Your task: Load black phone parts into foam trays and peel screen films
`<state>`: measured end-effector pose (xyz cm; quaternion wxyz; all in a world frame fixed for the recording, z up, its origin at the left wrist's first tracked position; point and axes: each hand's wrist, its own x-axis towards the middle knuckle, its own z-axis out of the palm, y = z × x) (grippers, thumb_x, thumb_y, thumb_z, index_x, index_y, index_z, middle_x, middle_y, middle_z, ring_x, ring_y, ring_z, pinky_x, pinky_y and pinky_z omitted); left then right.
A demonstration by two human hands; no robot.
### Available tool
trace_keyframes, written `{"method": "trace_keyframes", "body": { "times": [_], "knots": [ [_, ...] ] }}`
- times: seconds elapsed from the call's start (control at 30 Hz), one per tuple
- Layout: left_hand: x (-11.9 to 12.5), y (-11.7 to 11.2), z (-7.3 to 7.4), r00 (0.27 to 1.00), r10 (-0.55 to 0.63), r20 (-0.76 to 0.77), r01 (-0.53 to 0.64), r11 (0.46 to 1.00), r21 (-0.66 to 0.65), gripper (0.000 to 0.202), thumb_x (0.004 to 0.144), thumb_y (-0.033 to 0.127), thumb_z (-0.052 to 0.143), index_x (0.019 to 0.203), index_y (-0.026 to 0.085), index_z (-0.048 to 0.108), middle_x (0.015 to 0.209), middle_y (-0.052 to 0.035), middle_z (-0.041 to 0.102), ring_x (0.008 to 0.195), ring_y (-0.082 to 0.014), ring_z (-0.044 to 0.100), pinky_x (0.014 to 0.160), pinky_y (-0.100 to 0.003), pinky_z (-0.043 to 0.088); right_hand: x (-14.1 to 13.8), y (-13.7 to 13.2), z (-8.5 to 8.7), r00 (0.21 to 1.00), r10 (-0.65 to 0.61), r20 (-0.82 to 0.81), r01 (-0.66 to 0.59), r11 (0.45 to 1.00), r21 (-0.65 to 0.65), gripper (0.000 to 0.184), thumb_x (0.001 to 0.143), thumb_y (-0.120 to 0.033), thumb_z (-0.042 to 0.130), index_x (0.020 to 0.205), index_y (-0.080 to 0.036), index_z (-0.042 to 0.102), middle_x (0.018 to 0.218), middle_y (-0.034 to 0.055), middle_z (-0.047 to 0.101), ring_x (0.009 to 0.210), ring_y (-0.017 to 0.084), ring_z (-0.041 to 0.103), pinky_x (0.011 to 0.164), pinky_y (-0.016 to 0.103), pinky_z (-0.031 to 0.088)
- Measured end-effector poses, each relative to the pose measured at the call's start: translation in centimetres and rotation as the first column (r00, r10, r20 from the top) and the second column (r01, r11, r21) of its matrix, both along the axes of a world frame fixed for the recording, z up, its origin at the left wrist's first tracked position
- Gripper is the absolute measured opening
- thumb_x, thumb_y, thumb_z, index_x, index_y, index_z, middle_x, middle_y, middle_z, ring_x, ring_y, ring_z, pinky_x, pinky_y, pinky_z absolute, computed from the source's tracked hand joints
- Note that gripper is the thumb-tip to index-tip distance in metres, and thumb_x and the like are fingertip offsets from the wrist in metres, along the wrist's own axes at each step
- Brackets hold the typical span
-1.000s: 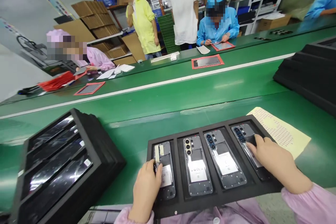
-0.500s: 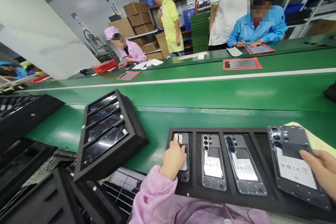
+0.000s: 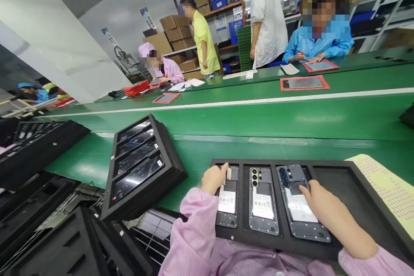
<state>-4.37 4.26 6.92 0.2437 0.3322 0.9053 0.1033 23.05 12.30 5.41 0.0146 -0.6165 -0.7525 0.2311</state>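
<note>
Three opened phones lie in the black foam tray (image 3: 247,236) before me, one to a compartment, counted from my left. My right hand (image 3: 323,205) rests on the third phone (image 3: 296,196), thumb on its back; the other fingers are mostly hidden, so I cannot tell whether they are clamped on it. My left hand (image 3: 212,180) touches the top of the first phone (image 3: 231,185), beside a cream strip (image 3: 229,173); whether those fingers are pinched together or apart I cannot tell. The white labels on the first phone and the second phone (image 3: 264,187) show CE and a crossed-out bin; finer print is too small to read. My right hand covers part of the third phone's label. Beyond the tray's right end lies one yellow sheet (image 3: 381,185) printed with rows of tiny marks, its near edge hidden by the tray. To my left on the green worktop (image 3: 242,148) stands a stack of black trays (image 3: 171,155), the top one holding four glossy dark panels (image 3: 139,177), some with small white stickers. Across the worktop I count three red-bordered panels (image 3: 304,83) and four nearby co-workers, in pink (image 3: 173,71), yellow (image 3: 203,39), white (image 3: 268,21) and blue (image 3: 334,36).
</note>
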Motion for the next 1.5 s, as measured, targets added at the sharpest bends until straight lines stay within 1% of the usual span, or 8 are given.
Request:
{"method": "trace_keyframes", "body": {
  "times": [0.2,0.4,0.67,0.9,1.0,1.13,1.37,1.5],
  "knots": [
    [0.8,-2.7,0.2,0.967,-0.087,0.238,0.019,0.962,0.274,0.017,0.079,0.018,0.054,0.094,0.014,0.061,0.103,-0.0076,0.069,0.099,-0.0206,0.063,0.084,-0.025,0.045,-0.6,-0.3,1.0,0.993,0.044,0.105,-0.042,0.999,-0.023,0.023,0.091,-0.027,0.034,0.080,-0.018,0.052,0.076,0.0156,0.067,0.071,0.032,0.067,0.059,0.037,0.047],
    [1.8,-3.3,2.2,0.906,-0.084,0.415,-0.107,0.902,0.417,0.033,0.089,0.025,0.035,0.115,0.011,0.048,0.114,-0.0114,0.065,0.100,-0.0207,0.063,0.078,-0.028,0.050,-1.4,-0.6,0.5,0.990,0.093,0.108,-0.090,0.995,-0.039,0.025,0.095,-0.029,0.038,0.096,-0.011,0.055,0.084,0.0158,0.068,0.081,0.027,0.067,0.065,0.032,0.050],
    [6.9,0.1,-0.3,0.876,-0.115,0.469,-0.018,0.963,0.270,0.022,0.076,0.018,0.057,0.094,0.006,0.061,0.106,-0.0196,0.067,0.099,-0.0285,0.063,0.083,-0.034,0.047,-2.0,-1.9,1.6,0.987,0.077,0.140,-0.079,0.997,0.009,0.026,0.093,-0.030,0.041,0.083,-0.012,0.057,0.090,0.0211,0.065,0.078,0.037,0.066,0.066,0.045,0.050],
    [6.0,0.9,-0.6,0.845,-0.050,0.533,-0.032,0.989,0.144,0.027,0.077,0.035,0.056,0.083,0.009,0.060,0.072,-0.0124,0.068,0.063,-0.0264,0.066,0.047,-0.030,0.046,-1.3,-0.6,0.6,0.997,0.014,-0.069,-0.018,0.998,-0.060,0.029,0.090,-0.037,0.037,0.081,-0.016,0.055,0.093,0.0194,0.066,0.083,0.036,0.064,0.072,0.047,0.047],
    [6.2,0.8,-0.8,0.834,-0.068,0.548,-0.041,0.982,0.185,0.023,0.068,0.034,0.067,0.072,0.013,0.059,0.062,-0.0069,0.064,0.063,-0.0269,0.065,0.053,-0.032,0.048,-1.3,-0.7,-0.2,0.968,-0.081,-0.239,0.052,0.991,-0.125,0.027,0.084,-0.041,0.039,0.081,-0.018,0.052,0.092,0.0189,0.066,0.088,0.035,0.063,0.075,0.046,0.047],
    [7.7,-0.1,-1.3,0.789,-0.100,0.606,-0.149,0.926,0.347,0.025,0.062,0.025,0.071,0.081,0.015,0.059,0.090,-0.0100,0.069,0.091,-0.0271,0.063,0.078,-0.034,0.048,-1.3,-1.4,-1.1,0.828,-0.225,-0.514,0.106,0.963,-0.249,0.032,0.072,-0.043,0.043,0.090,-0.017,0.050,0.098,0.0166,0.065,0.096,0.031,0.061,0.080,0.041,0.049],
    [8.6,-1.0,-0.5,0.596,-0.168,0.785,-0.462,0.728,0.507,0.049,0.065,0.045,0.068,0.100,0.015,0.053,0.109,-0.0138,0.064,0.101,-0.0264,0.060,0.086,-0.036,0.046,-0.1,-2.7,1.0,0.503,-0.412,-0.759,0.073,0.896,-0.438,0.067,0.060,-0.061,0.053,0.110,-0.015,0.049,0.093,0.0104,0.067,0.079,0.030,0.066,0.060,0.036,0.055],
    [11.3,0.5,0.0,0.485,-0.260,0.835,-0.551,0.650,0.523,0.061,0.063,0.061,0.066,0.103,0.016,0.054,0.107,-0.0112,0.065,0.099,-0.0249,0.061,0.085,-0.035,0.046,-1.4,-3.6,1.5,0.272,-0.421,-0.866,0.067,0.906,-0.419,0.072,0.059,-0.060,0.066,0.115,-0.018,0.051,0.108,0.0110,0.063,0.099,0.033,0.060,0.070,0.039,0.055]
  ]
}}
